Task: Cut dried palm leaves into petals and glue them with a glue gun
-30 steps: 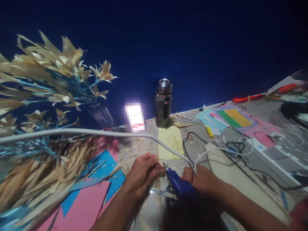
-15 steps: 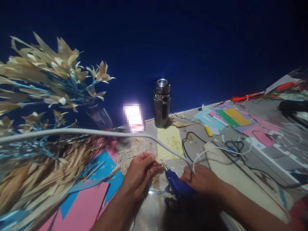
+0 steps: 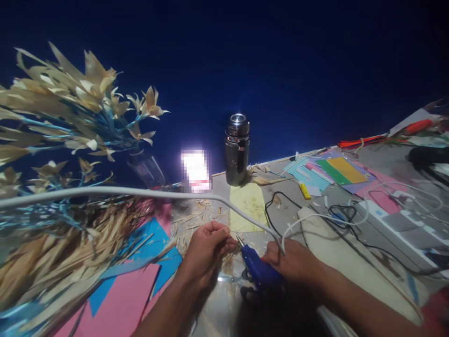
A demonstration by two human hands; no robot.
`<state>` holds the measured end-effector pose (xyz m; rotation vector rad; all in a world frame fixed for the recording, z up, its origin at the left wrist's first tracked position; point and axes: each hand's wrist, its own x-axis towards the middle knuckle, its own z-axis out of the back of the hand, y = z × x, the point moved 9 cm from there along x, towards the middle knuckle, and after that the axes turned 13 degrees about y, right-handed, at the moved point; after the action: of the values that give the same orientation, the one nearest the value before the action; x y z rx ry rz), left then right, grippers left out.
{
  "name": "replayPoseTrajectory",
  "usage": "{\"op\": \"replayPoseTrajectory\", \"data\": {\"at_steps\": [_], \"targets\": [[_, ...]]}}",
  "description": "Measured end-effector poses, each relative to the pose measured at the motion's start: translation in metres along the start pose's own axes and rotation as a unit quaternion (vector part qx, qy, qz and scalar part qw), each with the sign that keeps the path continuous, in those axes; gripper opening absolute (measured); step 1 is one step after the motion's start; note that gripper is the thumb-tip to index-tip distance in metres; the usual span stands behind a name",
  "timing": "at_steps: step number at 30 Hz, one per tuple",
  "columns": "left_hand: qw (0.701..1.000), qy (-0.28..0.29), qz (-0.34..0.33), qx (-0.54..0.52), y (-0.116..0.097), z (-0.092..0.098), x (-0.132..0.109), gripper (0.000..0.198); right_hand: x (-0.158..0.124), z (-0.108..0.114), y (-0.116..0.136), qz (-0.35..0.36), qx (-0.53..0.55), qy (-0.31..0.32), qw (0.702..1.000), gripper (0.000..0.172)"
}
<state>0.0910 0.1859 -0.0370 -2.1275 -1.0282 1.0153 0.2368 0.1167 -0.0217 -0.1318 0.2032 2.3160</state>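
My right hand (image 3: 288, 259) is closed round a blue glue gun (image 3: 258, 267), whose metal nozzle points up and left. Close to that nozzle is my left hand (image 3: 210, 243), its thumb and fingers pinched together. Whatever it holds is too small to make out. Under the glue gun lies a pair of scissors (image 3: 228, 279) with dark handles, partly covered by the gun. A white cable (image 3: 182, 193) runs across the view in front of my hands to the right hand.
A dark flask (image 3: 237, 157) stands behind a yellow sheet (image 3: 248, 210). Dried-leaf flowers (image 3: 94, 93) and husk strips (image 3: 80, 234) fill the left, beside pink card (image 3: 119, 299) and blue card (image 3: 168, 262). A power strip (image 3: 403, 229), cables and coloured papers (image 3: 340, 169) lie right.
Both hands and the glue gun stay almost in place. The view has shifted very slightly; nothing is visibly taken up or let go.
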Motion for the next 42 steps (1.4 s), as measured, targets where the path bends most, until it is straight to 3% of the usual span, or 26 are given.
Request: {"op": "replayPoseTrajectory", "data": {"at_steps": [12,16,21,25,31,37,42], "targets": [[1.000,-0.003,-0.014,-0.022,-0.006,0.003,-0.004,0.021,-0.003,-0.003,0.001,0.009,-0.004,-0.007,1.000,0.025],[0.998,-0.033,-0.046,-0.007,-0.008,0.008,-0.003,0.021,-0.007,-0.012,-0.002,0.005,0.026,0.003,1.000,0.020],[0.998,-0.032,-0.048,0.024,-0.003,0.005,-0.003,0.020,-0.004,0.001,0.002,0.013,0.001,-0.015,1.000,0.026],[0.998,-0.026,-0.040,0.029,-0.005,0.002,-0.005,0.021,0.001,0.011,0.006,0.009,-0.026,0.012,1.000,0.025],[0.996,-0.047,-0.032,0.061,-0.011,0.004,-0.007,0.021,0.001,0.002,0.004,-0.003,-0.005,0.061,0.998,0.009],[0.994,-0.065,-0.041,0.084,-0.019,-0.002,-0.014,0.022,0.004,0.008,-0.001,-0.045,0.061,0.081,0.994,0.016],[0.993,-0.089,-0.030,0.074,-0.023,-0.005,-0.019,0.025,0.002,0.008,-0.016,-0.148,0.168,0.112,0.968,0.026]]}}
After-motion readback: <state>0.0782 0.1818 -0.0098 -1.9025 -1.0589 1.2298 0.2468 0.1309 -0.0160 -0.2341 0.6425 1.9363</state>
